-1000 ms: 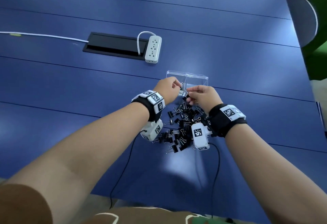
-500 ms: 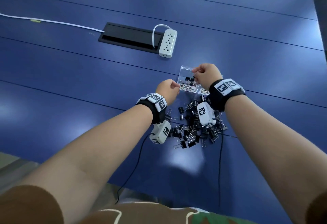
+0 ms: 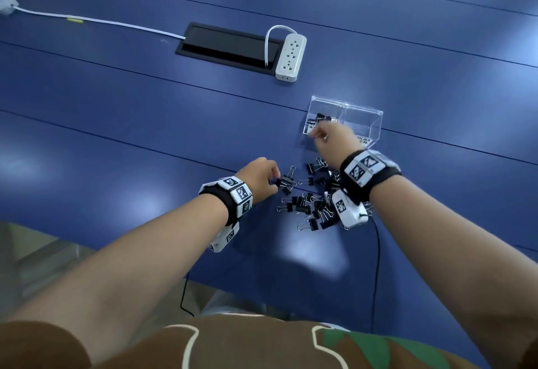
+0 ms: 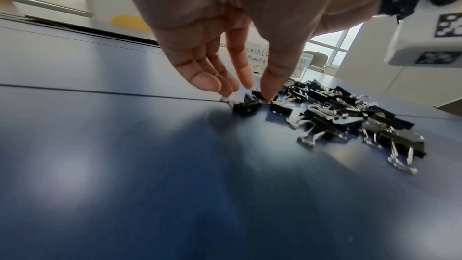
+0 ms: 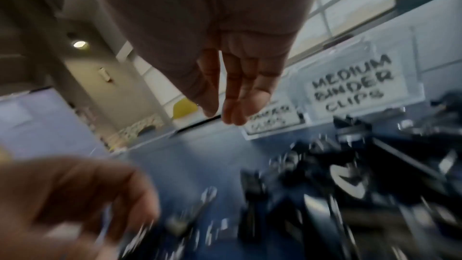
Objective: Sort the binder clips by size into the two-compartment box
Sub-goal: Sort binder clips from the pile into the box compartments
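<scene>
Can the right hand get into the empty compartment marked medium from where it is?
Probably yes. The right hand hangs empty at the near wall of the clear box, which has no lid in the way; the medium compartment lies just beside it.

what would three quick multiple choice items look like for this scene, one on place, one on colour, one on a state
1. Where does the clip pile lie?
A. nearer the person than the box
B. inside the box
C. on the power strip

2. What colour is the table?
A. white
B. blue
C. green

3. What is the left hand doing?
A. resting flat
B. lifting the box
C. touching a clip with its fingertips at the pile's edge

Key: 1 A, the pile sits between box and body; 2 B, the top is blue throughout; 3 C, the left wrist view shows fingertips on a clip.
</scene>
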`<state>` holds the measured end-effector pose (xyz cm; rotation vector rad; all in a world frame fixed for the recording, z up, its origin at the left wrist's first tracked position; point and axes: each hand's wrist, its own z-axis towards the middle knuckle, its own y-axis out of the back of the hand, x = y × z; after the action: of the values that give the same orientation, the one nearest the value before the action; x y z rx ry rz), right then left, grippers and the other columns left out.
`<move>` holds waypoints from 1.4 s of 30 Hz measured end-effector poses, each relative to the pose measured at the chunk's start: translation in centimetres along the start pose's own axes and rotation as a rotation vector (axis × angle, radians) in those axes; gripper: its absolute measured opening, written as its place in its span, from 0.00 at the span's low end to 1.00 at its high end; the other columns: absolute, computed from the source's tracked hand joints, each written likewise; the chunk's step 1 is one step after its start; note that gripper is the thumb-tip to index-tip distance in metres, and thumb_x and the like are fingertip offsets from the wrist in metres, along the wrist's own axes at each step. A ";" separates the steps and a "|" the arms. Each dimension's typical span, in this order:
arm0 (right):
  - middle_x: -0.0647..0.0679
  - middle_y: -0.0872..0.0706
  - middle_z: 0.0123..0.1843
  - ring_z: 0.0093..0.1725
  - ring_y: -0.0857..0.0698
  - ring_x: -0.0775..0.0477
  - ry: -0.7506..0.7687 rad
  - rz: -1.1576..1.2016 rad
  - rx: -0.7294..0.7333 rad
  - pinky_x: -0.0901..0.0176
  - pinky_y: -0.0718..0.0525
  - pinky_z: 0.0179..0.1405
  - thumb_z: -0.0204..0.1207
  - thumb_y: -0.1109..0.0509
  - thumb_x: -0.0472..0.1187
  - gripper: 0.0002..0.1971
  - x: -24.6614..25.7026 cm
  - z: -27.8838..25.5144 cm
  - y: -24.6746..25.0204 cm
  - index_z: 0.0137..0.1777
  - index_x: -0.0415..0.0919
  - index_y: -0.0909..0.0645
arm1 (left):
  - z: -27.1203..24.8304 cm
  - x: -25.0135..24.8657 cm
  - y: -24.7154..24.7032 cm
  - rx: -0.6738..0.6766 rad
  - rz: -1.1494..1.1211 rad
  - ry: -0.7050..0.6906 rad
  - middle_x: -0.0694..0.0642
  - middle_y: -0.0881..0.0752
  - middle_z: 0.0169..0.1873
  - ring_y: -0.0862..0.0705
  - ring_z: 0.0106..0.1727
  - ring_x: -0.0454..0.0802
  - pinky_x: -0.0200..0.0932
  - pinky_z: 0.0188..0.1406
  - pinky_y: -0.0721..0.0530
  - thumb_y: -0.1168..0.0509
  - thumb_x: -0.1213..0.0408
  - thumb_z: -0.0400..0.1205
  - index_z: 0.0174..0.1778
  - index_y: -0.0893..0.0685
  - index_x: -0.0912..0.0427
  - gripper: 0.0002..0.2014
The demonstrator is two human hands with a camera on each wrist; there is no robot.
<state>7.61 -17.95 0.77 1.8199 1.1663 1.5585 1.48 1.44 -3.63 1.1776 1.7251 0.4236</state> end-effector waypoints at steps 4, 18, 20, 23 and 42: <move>0.45 0.18 0.60 0.58 0.17 0.42 0.006 -0.277 0.322 0.47 0.17 0.62 0.74 0.37 0.33 0.11 0.0 -2.8 -3.7 0.51 0.45 0.16 | -0.2 0.1 -1.1 -0.020 0.039 -0.032 0.56 0.22 0.52 0.20 0.48 0.54 0.50 0.56 0.17 0.28 0.61 0.75 0.55 0.19 0.57 0.14; 0.46 0.17 0.45 0.44 0.18 0.44 -0.152 0.094 0.048 0.58 0.22 0.45 0.76 0.37 0.35 0.07 -2.4 -5.1 -4.3 0.51 0.40 0.21 | -0.8 -1.5 -1.2 -0.129 -0.149 0.041 0.56 0.21 0.38 0.25 0.36 0.56 0.52 0.43 0.18 0.42 0.71 0.77 0.46 0.30 0.58 0.06; 0.45 0.16 0.44 0.42 0.19 0.44 -0.216 0.243 0.026 0.56 0.20 0.43 0.76 0.40 0.35 0.10 -2.8 -5.6 -4.0 0.55 0.42 0.21 | -1.1 -2.0 -1.2 -0.101 -0.164 0.052 0.58 0.20 0.38 0.25 0.36 0.56 0.56 0.44 0.17 0.45 0.71 0.78 0.51 0.32 0.58 0.08; 0.48 0.18 0.39 0.35 0.22 0.47 -0.258 0.314 0.034 0.57 0.21 0.33 0.78 0.42 0.38 0.08 -3.4 -6.4 -3.9 0.51 0.43 0.21 | -1.5 -2.7 -1.3 -0.026 -0.102 0.098 0.58 0.20 0.42 0.23 0.37 0.57 0.53 0.42 0.20 0.49 0.69 0.81 0.56 0.30 0.58 0.10; 0.47 0.17 0.41 0.42 0.18 0.42 -0.062 -0.093 0.227 0.52 0.16 0.44 0.70 0.33 0.39 0.04 -2.9 -7.1 -5.3 0.43 0.44 0.25 | -0.9 -3.0 -3.1 0.025 0.116 0.088 0.60 0.20 0.58 0.18 0.57 0.61 0.54 0.55 0.19 0.34 0.53 0.80 0.58 0.26 0.60 0.17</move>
<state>-0.71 -18.74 -3.33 1.9102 1.4260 1.3549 -0.68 -2.37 -3.90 1.2985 1.7469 0.5325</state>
